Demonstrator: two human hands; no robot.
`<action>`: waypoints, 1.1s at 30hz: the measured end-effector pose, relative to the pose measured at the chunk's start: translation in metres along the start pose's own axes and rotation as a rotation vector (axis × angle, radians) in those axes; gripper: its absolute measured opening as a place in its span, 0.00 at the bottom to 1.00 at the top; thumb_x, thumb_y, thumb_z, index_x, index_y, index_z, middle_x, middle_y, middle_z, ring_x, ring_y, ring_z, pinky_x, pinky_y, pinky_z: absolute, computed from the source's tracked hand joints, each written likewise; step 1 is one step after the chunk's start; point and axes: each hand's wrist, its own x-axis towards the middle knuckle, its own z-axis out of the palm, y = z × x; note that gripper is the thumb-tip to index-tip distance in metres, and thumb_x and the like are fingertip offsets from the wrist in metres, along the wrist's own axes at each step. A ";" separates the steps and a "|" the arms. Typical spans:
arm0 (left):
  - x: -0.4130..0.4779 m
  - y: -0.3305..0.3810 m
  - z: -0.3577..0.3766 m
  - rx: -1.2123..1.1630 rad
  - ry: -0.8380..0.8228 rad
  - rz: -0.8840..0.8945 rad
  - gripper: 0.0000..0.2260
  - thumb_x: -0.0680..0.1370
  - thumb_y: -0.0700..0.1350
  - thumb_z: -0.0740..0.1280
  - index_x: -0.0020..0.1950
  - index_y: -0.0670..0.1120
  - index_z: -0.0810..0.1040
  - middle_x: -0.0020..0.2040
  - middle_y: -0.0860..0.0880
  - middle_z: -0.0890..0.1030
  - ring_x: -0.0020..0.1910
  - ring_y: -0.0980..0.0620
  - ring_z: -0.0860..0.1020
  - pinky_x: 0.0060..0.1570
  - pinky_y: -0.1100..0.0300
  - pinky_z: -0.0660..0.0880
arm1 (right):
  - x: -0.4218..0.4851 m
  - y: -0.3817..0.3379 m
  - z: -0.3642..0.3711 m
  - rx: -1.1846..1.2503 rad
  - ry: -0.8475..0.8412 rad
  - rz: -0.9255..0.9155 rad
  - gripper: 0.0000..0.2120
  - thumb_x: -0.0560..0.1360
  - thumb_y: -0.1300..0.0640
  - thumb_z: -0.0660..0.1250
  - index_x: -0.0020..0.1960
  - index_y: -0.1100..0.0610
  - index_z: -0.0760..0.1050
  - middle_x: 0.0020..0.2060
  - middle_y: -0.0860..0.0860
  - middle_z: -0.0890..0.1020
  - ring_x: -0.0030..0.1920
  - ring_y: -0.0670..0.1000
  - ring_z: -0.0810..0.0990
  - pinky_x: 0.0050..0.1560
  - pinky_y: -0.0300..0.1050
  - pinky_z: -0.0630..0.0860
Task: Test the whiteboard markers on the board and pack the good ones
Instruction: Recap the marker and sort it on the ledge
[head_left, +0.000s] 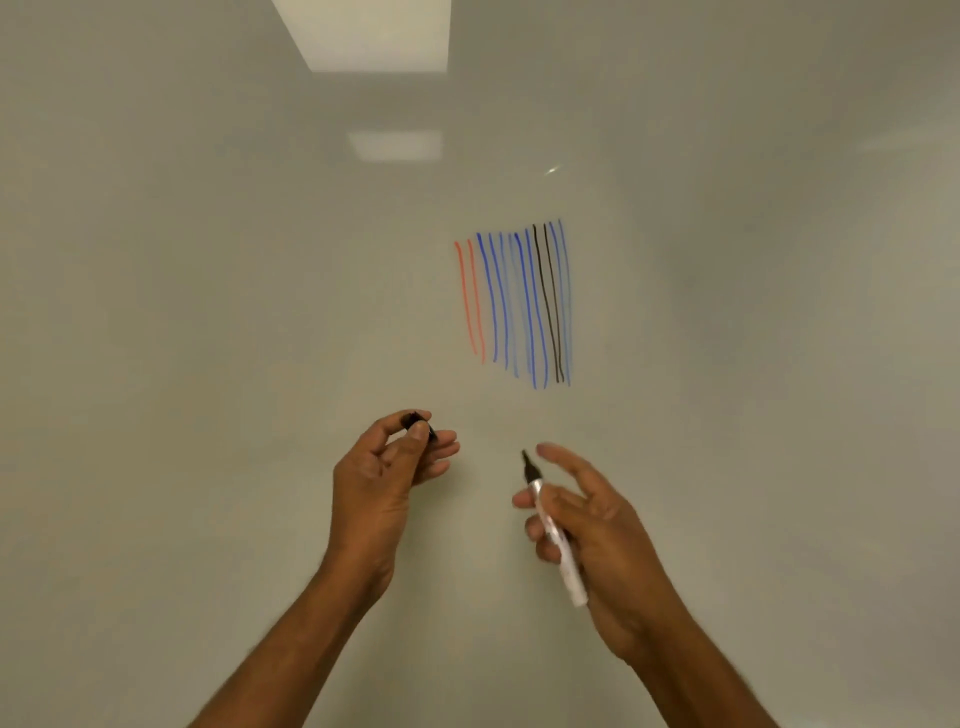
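A whiteboard (208, 312) fills the view. On it is a cluster of vertical test strokes (514, 301): two red at the left, several blue, and two black near the right. My right hand (587, 535) holds an uncapped white-barrelled marker (556, 540), its black tip pointing up at the board, a little below the strokes and apart from the surface. My left hand (389, 473) pinches the black marker cap (418, 423) between thumb and fingertips, to the left of the marker tip.
Ceiling lights reflect in the glossy board as bright patches (374, 36) near the top. The board surface left and right of the strokes bears no marks. No box or other markers are in view.
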 end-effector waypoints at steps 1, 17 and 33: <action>0.005 0.004 0.001 0.038 0.013 0.063 0.09 0.83 0.43 0.66 0.60 0.42 0.80 0.48 0.44 0.87 0.52 0.46 0.86 0.54 0.57 0.82 | 0.007 -0.009 -0.002 0.049 0.022 -0.058 0.13 0.80 0.65 0.63 0.61 0.55 0.79 0.45 0.60 0.84 0.35 0.51 0.77 0.34 0.39 0.74; 0.110 -0.001 0.020 0.741 0.062 0.692 0.24 0.85 0.49 0.58 0.81 0.48 0.62 0.82 0.51 0.59 0.82 0.57 0.54 0.77 0.70 0.51 | 0.089 -0.092 -0.014 -0.054 0.333 -0.566 0.14 0.82 0.50 0.60 0.55 0.57 0.81 0.42 0.55 0.87 0.51 0.53 0.84 0.58 0.49 0.77; 0.144 -0.024 0.022 0.849 0.094 0.921 0.13 0.85 0.46 0.56 0.62 0.42 0.75 0.79 0.46 0.67 0.82 0.48 0.57 0.81 0.55 0.52 | 0.165 -0.124 -0.007 -0.350 0.297 -0.891 0.06 0.79 0.54 0.69 0.54 0.54 0.80 0.46 0.49 0.83 0.48 0.51 0.82 0.49 0.46 0.81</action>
